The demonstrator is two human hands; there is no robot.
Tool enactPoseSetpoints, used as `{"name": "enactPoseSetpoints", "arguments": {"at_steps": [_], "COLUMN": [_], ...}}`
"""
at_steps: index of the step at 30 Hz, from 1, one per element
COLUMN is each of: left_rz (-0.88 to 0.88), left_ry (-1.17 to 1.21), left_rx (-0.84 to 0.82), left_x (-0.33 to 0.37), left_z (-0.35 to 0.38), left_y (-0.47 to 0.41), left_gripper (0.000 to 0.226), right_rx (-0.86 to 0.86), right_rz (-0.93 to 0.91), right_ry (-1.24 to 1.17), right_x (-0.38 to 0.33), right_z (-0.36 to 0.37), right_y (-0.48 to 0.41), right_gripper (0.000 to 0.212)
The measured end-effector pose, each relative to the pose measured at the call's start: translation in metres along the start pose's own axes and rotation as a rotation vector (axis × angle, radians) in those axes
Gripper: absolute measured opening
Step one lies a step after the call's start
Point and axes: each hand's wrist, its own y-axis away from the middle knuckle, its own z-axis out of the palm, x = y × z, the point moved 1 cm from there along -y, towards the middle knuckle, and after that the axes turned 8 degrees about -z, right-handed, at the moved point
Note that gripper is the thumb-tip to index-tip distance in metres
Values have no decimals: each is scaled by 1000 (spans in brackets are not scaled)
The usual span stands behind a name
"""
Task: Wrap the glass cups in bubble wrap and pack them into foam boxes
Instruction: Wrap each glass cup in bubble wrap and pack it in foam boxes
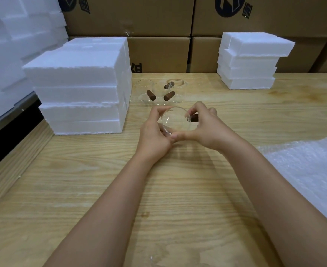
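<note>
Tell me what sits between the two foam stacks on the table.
Head view: a cluster of brown-handled glass cups stands there on the wood.

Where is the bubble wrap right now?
In the head view the bubble wrap lies on the wooden table at the right edge, beside the right forearm.

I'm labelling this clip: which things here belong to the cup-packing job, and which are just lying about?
Job: held glass cup, left hand, right hand, three waiting glass cups, bubble wrap, left foam box stack, right foam box stack.
Lying about: cardboard cartons behind.
</note>
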Motion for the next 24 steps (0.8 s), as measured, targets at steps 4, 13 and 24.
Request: {"name": "enactPoseSetpoints", "arguments": {"at_steps": [4, 13, 24], "left_rz": [1, 0, 6], "left_ry": [19, 62, 24], "left_rx": [-50, -93, -93], "left_x": [-1, -3, 0], "left_z": [-2, 1, 2], "left_y": [-1, -2, 2], "left_gripper": [72, 72, 71], "right_rx": [-58, -24, 298], "right_rz": [-52, -17, 119], "right_ry": [-181, -263, -135], "right_x": [2, 6, -4], "right_z": [-13, -23, 1], "right_y": [-1, -3, -2], "right_gripper": [39, 17, 54]}}
